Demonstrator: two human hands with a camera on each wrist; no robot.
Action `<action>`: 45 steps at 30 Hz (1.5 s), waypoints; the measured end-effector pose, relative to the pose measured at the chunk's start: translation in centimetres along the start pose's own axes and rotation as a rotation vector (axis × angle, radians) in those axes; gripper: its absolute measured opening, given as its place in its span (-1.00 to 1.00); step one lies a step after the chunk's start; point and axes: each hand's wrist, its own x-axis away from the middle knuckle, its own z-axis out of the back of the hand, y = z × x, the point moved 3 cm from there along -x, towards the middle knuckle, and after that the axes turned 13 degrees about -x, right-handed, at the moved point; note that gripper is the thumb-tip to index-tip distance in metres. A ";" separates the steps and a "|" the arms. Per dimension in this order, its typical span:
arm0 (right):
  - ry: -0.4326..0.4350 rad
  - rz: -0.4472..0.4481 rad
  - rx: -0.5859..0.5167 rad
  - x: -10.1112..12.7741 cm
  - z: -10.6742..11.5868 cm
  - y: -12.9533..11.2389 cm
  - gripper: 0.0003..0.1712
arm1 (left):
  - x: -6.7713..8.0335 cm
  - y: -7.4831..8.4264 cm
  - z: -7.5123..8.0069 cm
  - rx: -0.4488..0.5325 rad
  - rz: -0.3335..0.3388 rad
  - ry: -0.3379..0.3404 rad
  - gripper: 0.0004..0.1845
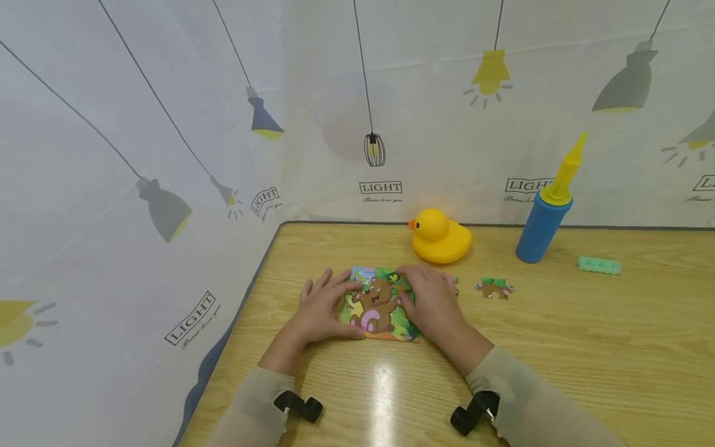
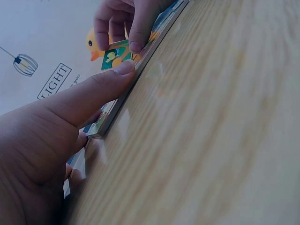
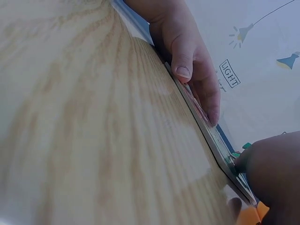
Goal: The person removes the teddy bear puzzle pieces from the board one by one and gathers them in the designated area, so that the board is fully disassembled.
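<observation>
Hands work on a flat square jigsaw puzzle board with a brown bear picture (image 1: 378,306), which lies on the pale wooden table (image 1: 558,372) near the left edge, just in front of the person. The left hand (image 1: 321,310) rests on the left side of the board with straight fingers, and its thumb (image 2: 101,86) presses along the near edge to keep the board from sliding. The right hand (image 1: 432,301) covers the right side of the picture, and in the left wrist view its fingertips (image 2: 137,44) pinch a small green puzzle piece (image 2: 115,55) at the far corner, tilted up a little. To do this step well, I think the piece should be turned until its bumps match the hole, laid flat, and then pushed down softly, with the left hand holding the board steady. Pushing hard while it is crooked could bend it or pop other pieces out. A loose puzzle piece with brown and green on it (image 1: 494,288) lies on the table to the right, apart from the board. Behind the board sits a yellow rubber duck (image 1: 440,236). Farther right stand a blue hand pump with a yellow top (image 1: 548,208) and a small green block (image 1: 599,266).
</observation>
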 end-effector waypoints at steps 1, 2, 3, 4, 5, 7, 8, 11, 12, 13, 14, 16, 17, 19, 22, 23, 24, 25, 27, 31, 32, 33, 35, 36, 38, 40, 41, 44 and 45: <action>-0.001 0.016 -0.001 0.0 0.0 0.0 -0.42 | 0.0 0.0 0.0 0.000 0.000 0.000 0.01; -0.001 0.029 -0.006 0.1 0.0 0.0 -0.43 | 0.1 0.0 0.0 -0.001 0.001 0.000 0.01; 0.001 0.043 -0.012 0.1 0.0 -0.1 -0.42 | 0.1 0.0 0.0 -0.002 0.001 0.000 0.01; 0.002 0.056 -0.019 0.1 0.0 -0.1 -0.42 | 0.1 0.0 0.0 -0.002 0.001 0.002 0.00; 0.004 0.068 -0.026 0.1 0.0 -0.1 -0.41 | 0.1 0.0 0.0 -0.002 0.001 0.002 0.00; 0.008 0.092 -0.040 0.2 0.0 0.0 -0.39 | 0.1 0.0 0.0 -0.003 0.001 0.002 0.00; 0.010 0.102 -0.046 0.2 0.0 0.0 -0.38 | 0.1 -0.1 -0.1 -0.004 0.002 0.002 0.00; 0.021 0.121 -0.061 0.2 0.0 0.1 -0.37 | 0.1 -0.1 -0.1 -0.005 0.002 0.001 -0.01; 0.027 0.124 -0.067 0.2 0.0 0.1 -0.37 | 0.1 0.0 -0.1 -0.003 0.001 0.002 -0.01; 0.032 0.124 -0.073 0.3 0.0 0.1 -0.38 | 0.1 0.0 -0.1 -0.002 0.001 0.002 -0.01; 0.037 0.122 -0.080 0.3 0.1 0.0 -0.39 | 0.1 0.0 -0.1 -0.002 0.001 0.002 -0.01; 0.046 0.120 -0.093 0.2 0.1 0.0 -0.41 | 0.1 0.0 0.0 -0.001 0.000 0.002 -0.01; 0.049 0.121 -0.099 0.3 0.1 0.1 -0.42 | 0.1 0.0 0.0 0.000 -0.001 0.001 -0.01; 0.053 0.120 -0.108 0.2 0.1 0.1 -0.42 | 0.1 0.0 0.0 0.003 -0.002 0.001 0.00; 0.057 0.124 -0.113 0.2 0.0 0.1 -0.41 | 0.0 0.1 0.1 0.005 -0.002 -0.002 0.00; 0.057 0.122 -0.116 0.2 0.0 0.1 -0.41 | 0.1 0.1 0.1 0.004 -0.001 -0.005 0.00; 0.056 0.119 -0.118 0.3 0.0 0.2 -0.41 | 0.1 0.1 0.1 0.004 -0.001 -0.006 0.00; 0.054 0.116 -0.119 0.3 0.0 0.2 -0.41 | 0.1 0.1 0.1 0.002 0.000 -0.009 0.00; 0.049 0.109 -0.120 0.3 0.0 0.2 -0.40 | 0.1 0.1 0.1 -0.002 -0.001 -0.010 0.00; 0.040 0.096 -0.112 0.4 0.1 0.0 -0.41 | 0.0 0.1 0.1 -0.005 0.000 -0.009 0.01; 0.041 0.098 -0.109 0.4 0.1 0.0 -0.41 | 0.0 0.1 0.1 -0.006 0.000 -0.010 0.01; 0.043 0.101 -0.109 0.4 0.2 -0.1 -0.41 | 0.0 0.0 0.0 -0.008 0.001 -0.011 0.01; 0.052 0.114 -0.107 0.5 0.3 -0.2 -0.41 | 0.0 0.1 0.0 -0.010 0.002 -0.012 0.01; 0.056 0.120 -0.110 0.5 0.3 -0.2 -0.41 | 0.0 0.1 0.0 -0.010 0.001 -0.011 0.01; 0.065 0.134 -0.109 0.6 0.4 -0.2 -0.40 | 0.0 0.1 0.0 -0.015 0.004 -0.016 0.01; 0.075 0.146 -0.107 0.7 0.5 -0.2 -0.38 | 0.0 0.0 -0.1 -0.018 0.006 -0.020 0.02; 0.081 0.152 -0.110 0.8 0.6 -0.2 -0.37 | 0.0 0.0 -0.1 -0.020 0.007 -0.022 0.02; 0.103 0.180 -0.106 1.1 0.9 -0.1 -0.35 | 0.0 0.0 -0.1 -0.017 0.007 -0.019 0.03; 0.113 0.191 -0.105 1.2 0.9 -0.1 -0.34 | 0.0 0.0 -0.1 -0.013 0.006 -0.016 0.03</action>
